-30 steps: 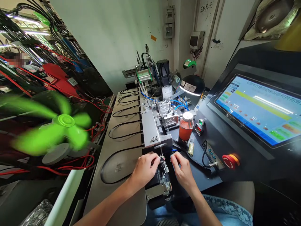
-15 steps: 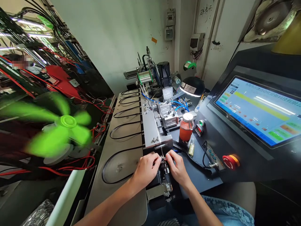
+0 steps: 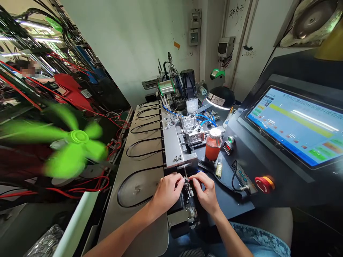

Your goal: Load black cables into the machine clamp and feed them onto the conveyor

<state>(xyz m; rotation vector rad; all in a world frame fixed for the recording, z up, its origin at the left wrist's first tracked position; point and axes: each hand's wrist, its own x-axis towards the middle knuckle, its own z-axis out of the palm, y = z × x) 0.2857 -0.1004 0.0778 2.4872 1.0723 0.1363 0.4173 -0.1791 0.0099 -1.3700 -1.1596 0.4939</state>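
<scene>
My left hand is curled, with thumb and forefinger pinched together at the left side of a small metal fixture. What the pinch holds is too small to make out. Across the fixture, my right hand has its fingers bent and its forefinger tip touching the fixture's top end; any tiny piece at those fingertips cannot be made out. Just beyond the fingertips is the end of a metal rail. Several looped black cables lie to the left, their ends along the rail.
A jar of red contents and a small bottle stand right of the rail. Further right are a touchscreen panel and a red emergency stop button. At left a green fan spins. A lamp hangs behind.
My right hand has shifted slightly to the right, its thumb now further from the fixture. The left hand stays in the same pinch. The whole view has moved a little.
</scene>
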